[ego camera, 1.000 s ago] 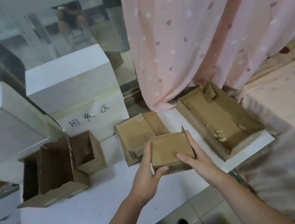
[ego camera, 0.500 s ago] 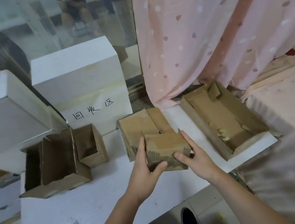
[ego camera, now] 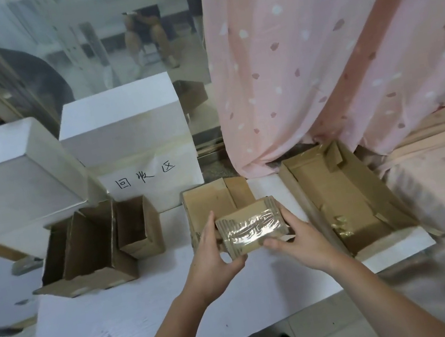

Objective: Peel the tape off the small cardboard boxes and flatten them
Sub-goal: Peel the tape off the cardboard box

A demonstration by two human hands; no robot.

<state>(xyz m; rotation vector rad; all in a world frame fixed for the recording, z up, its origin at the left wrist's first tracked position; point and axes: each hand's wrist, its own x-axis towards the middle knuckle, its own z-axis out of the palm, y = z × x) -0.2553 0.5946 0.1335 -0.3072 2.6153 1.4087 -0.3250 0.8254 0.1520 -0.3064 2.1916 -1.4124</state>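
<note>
Taped face turned up between both hands

The small taped box (ego camera: 251, 230) is held above the counter (ego camera: 160, 327), its long axis running 9 to 3 o'clock. The left hand (ego camera: 212, 259) grips its 9 o'clock end, fingers curled round; the right hand (ego camera: 296, 241) clasps the 3 o'clock end, thumb at the 6 o'clock edge of the clear tape (ego camera: 251, 231). The right thumb looks nearer for picking a tape edge

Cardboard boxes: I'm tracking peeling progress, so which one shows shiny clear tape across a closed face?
The small box held between the left hand and right hand; the boxes lying on the white table all sit open.
</note>
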